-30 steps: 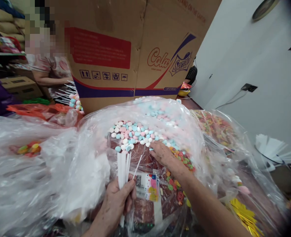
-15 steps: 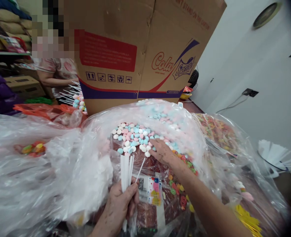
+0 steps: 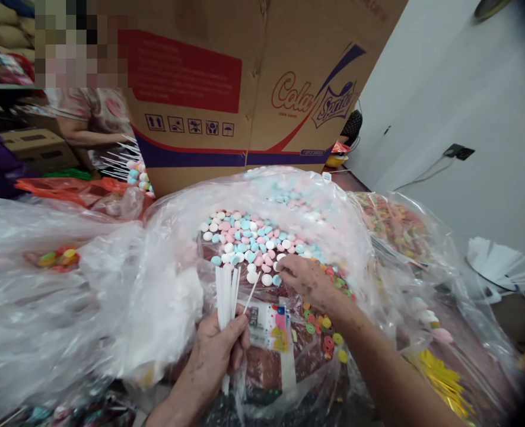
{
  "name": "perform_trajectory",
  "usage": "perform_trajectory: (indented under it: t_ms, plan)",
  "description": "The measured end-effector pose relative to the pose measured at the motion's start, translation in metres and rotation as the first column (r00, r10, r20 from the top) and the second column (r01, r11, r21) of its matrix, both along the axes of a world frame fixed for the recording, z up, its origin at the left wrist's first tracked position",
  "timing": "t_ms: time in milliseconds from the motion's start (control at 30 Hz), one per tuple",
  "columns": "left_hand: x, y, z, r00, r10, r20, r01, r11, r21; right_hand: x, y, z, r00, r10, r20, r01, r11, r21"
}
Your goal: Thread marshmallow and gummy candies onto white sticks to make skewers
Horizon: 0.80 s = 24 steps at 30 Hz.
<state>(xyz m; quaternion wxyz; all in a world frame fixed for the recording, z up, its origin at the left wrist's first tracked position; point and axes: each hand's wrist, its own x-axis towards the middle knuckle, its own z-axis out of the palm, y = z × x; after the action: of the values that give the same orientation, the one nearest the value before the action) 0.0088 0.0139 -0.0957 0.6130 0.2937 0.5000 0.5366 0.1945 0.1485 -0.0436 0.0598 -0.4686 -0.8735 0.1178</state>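
Observation:
My left hand (image 3: 224, 344) is closed round a bundle of thin white sticks (image 3: 226, 296) held upright, with one stick leaning apart to the right. Just beyond their tips lie many small round pink, blue and white candies (image 3: 244, 237), spread at the mouth of a clear plastic bag (image 3: 177, 219). Over the near right edge of these candies my right hand (image 3: 309, 281) reaches in, fingers apart, its fingertips touching a white candy (image 3: 280, 259). Ring-shaped gummy candies (image 3: 320, 332) in red, green and yellow lie under the right forearm.
A large cardboard box (image 3: 253, 136) stands behind the candies. Crumpled clear plastic (image 3: 57, 314) covers the left side. A bag of gummy rings (image 3: 391, 219), white sticks (image 3: 496, 264) and yellow ties (image 3: 442, 382) lie right. Another person (image 3: 88, 118) is at the back left.
My right hand has drawn a little to the right, and several candies at the near edge have shifted with it. My left hand keeps its hold on the sticks. The view has tilted slightly down.

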Motion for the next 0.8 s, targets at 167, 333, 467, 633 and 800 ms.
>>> perform_trajectory:
  t_ms: [167,333,467,633,800]
  plan:
    - [0.002,0.002,0.006,1.0,0.027,-0.001,-0.027,0.999,-0.018,-0.006,-0.011,-0.021,0.994,0.009,0.112,-0.013,0.999,0.04]
    - [0.002,0.002,0.01,0.999,0.038,0.002,-0.038,0.999,-0.039,-0.016,-0.013,-0.031,0.986,-0.161,-0.043,0.166,0.974,0.153]
    - [0.002,0.001,0.01,0.999,0.038,-0.001,-0.038,0.999,-0.03,-0.026,-0.018,-0.033,0.996,-0.055,-0.072,0.067,0.984,0.164]
    - [0.002,0.002,0.007,1.0,0.028,-0.003,-0.028,0.999,-0.03,-0.025,-0.025,-0.037,0.995,-0.002,-0.101,0.017,0.989,0.148]
    - [0.001,0.001,0.003,1.0,0.021,-0.008,-0.022,0.999,-0.025,-0.026,-0.022,-0.042,0.992,-0.058,-0.114,0.076,0.985,0.157]
